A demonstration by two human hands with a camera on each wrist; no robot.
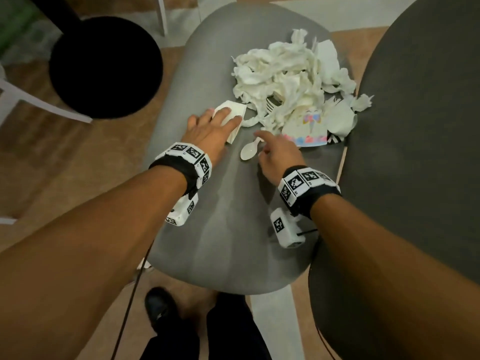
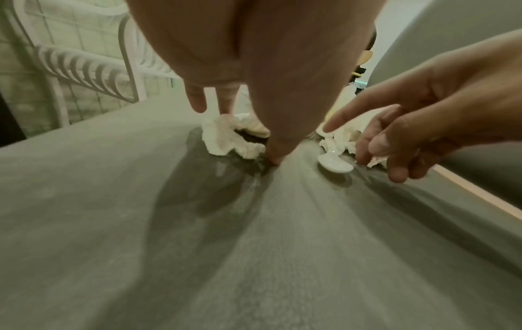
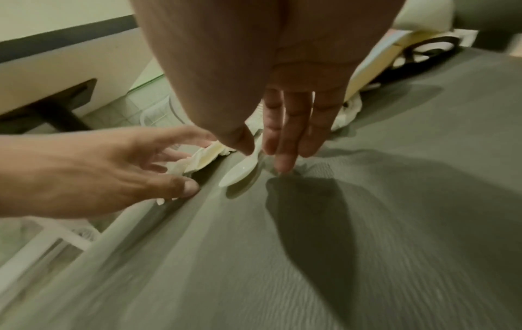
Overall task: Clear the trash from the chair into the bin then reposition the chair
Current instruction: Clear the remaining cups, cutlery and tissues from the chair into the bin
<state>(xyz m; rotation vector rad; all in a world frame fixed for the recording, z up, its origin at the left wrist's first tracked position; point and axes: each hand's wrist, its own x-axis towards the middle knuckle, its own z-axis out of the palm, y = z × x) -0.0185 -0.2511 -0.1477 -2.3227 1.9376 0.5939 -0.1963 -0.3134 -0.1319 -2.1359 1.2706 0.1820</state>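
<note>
A grey chair seat (image 1: pixel 228 216) carries a heap of crumpled white tissues (image 1: pixel 280 71), a printed paper plate (image 1: pixel 309 128), a white napkin (image 1: pixel 235 107) and a white plastic spoon (image 1: pixel 248 151). My left hand (image 1: pixel 220 118) lies on the napkin with spread fingers. In the left wrist view the thumb touches the seat beside the napkin (image 2: pixel 226 143). My right hand (image 1: pixel 262 141) hovers over the spoon's handle. In the right wrist view, thumb and straight fingers of the right hand (image 3: pixel 262 151) hang on either side of the spoon (image 3: pixel 240 173), not closed on it.
A black round object (image 1: pixel 104 66) stands on the floor left of the chair, with white furniture legs (image 1: pixel 39 102) beside it. A dark grey rounded surface (image 1: pixel 415 126) rises close on the right. My shoe (image 1: pixel 158 307) is under the seat's near edge.
</note>
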